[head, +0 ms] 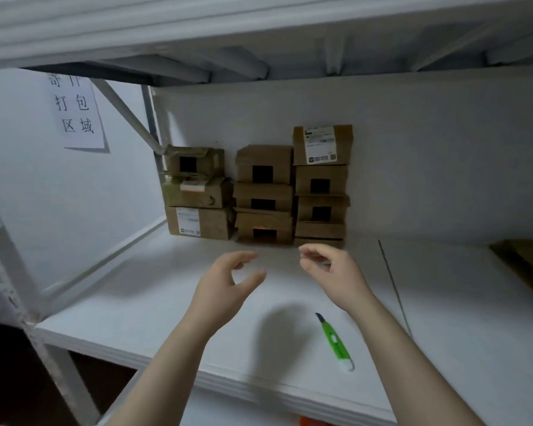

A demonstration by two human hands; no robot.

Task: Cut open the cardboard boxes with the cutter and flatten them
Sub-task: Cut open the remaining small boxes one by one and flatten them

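Note:
Three stacks of small brown cardboard boxes point(263, 195) stand against the back wall of a white shelf point(142, 309). My left hand point(225, 284) and my right hand point(336, 275) hover above the shelf just in front of the stacks, fingers loosely curved and holding nothing. A green cutter point(335, 341) lies on the shelf near its front edge, below my right forearm, its dark blade pointing toward the boxes.
Another shelf board point(259, 32) hangs low overhead. A paper sign point(76, 115) is stuck on the left wall. A brown cardboard piece point(526, 259) lies at the right edge. A metal upright point(59, 370) stands at the front left corner.

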